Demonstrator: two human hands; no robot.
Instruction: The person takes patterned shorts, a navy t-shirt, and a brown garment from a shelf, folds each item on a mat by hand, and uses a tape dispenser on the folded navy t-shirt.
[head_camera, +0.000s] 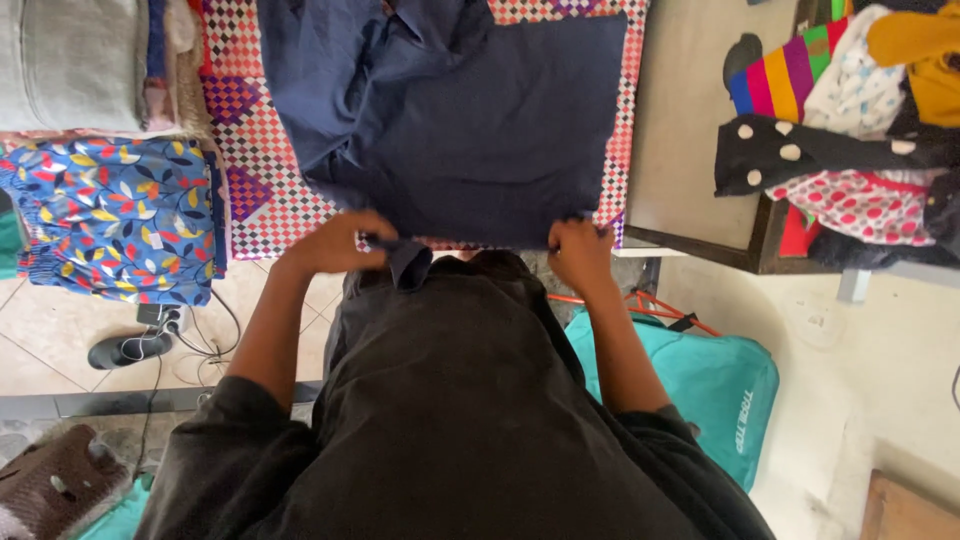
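Head view: one person, seen from above, both hands at the near edge of a garment.
Garment: one navy blue garment, partly folded, lying flat on the table, which is covered by a red, white and purple checkered cloth.
Left hand: fingers closed on the garment's near left corner, a small flap of cloth hanging below.
Right hand: fingers pinched on the near right corner.
Left surroundings: one blue leaf-print garment draped over the table's edge; one grey folded piece behind it.
Right surroundings: one heap of mixed clothes, striped, dotted and yellow, well apart from the hands.
Floor: one teal bag beside the person's right arm; cables on tiles at left.
Obstruction: the person's dark top hides the table's front.
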